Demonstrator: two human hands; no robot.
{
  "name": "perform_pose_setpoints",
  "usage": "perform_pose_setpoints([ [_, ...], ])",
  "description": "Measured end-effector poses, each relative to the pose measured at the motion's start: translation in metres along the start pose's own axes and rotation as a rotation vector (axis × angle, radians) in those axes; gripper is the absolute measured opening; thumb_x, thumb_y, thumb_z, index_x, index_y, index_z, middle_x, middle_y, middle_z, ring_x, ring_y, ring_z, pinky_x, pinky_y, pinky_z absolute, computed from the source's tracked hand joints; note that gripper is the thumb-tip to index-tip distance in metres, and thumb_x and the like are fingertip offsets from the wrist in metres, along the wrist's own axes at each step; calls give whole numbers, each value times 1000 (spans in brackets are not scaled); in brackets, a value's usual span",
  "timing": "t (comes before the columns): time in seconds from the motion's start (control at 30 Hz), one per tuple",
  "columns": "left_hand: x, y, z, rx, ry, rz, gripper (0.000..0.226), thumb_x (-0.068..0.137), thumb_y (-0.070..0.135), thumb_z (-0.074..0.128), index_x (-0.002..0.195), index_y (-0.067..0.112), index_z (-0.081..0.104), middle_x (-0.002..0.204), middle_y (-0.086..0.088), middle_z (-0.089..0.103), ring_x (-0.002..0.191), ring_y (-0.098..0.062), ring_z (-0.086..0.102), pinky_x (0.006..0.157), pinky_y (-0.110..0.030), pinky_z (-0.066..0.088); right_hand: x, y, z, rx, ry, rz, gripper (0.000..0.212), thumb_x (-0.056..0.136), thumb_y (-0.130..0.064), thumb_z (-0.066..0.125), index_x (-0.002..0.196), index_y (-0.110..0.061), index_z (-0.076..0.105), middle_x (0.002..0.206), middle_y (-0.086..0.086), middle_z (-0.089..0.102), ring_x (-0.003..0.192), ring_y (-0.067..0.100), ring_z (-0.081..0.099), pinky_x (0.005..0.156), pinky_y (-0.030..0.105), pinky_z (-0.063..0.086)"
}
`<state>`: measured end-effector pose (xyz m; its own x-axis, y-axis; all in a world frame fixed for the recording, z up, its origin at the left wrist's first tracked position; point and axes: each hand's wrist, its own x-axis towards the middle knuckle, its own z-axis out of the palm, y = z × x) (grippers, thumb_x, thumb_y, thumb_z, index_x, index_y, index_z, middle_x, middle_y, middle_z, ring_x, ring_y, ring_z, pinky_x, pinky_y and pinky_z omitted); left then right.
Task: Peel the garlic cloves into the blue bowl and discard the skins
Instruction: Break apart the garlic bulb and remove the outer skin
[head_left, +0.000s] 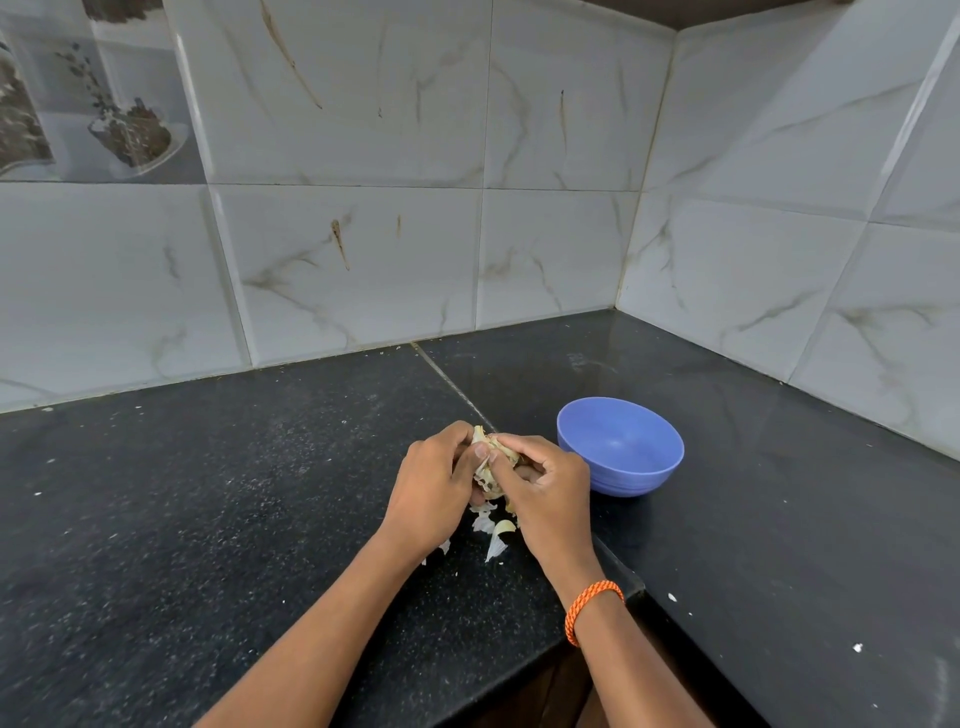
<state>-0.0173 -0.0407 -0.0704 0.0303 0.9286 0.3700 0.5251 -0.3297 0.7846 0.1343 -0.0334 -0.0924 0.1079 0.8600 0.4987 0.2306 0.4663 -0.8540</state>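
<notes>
Head view: both hands clasp one garlic bulb (491, 460) between them, left hand (434, 491) curled round its side, right hand (548, 488) pinching its papery top. Loose skins (491, 535) lie on the black speckled counter (208, 493) beneath. Blue bowl (621, 447) sits just right, near the marbled tile corner (631, 249).

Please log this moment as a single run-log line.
left hand grips garlic | right hand pinches its skin | blue bowl empty | skins on counter
</notes>
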Motion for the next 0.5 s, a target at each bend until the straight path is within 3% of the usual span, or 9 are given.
perform_pose_setpoints([
  [0.37,1,0,2,-28,-5,-25,23,114,17,53,94,9,61,81,-3,73,62,-16,76,68,-55,60,0,0,0,-20,12,-6,23,93,-16,82,116,-16,83,104,-11,80,97,4,76,79,21,63],
  [0.5,1,-2,-2,-86,-2,-50,23,114,20,50,97,10,60,85,-8,73,61,-20,76,72,-56,61,-1,1,0,30,-36,-3,24,97,-16,78,121,-19,81,110,-13,79,105,3,74,85,20,61],
])
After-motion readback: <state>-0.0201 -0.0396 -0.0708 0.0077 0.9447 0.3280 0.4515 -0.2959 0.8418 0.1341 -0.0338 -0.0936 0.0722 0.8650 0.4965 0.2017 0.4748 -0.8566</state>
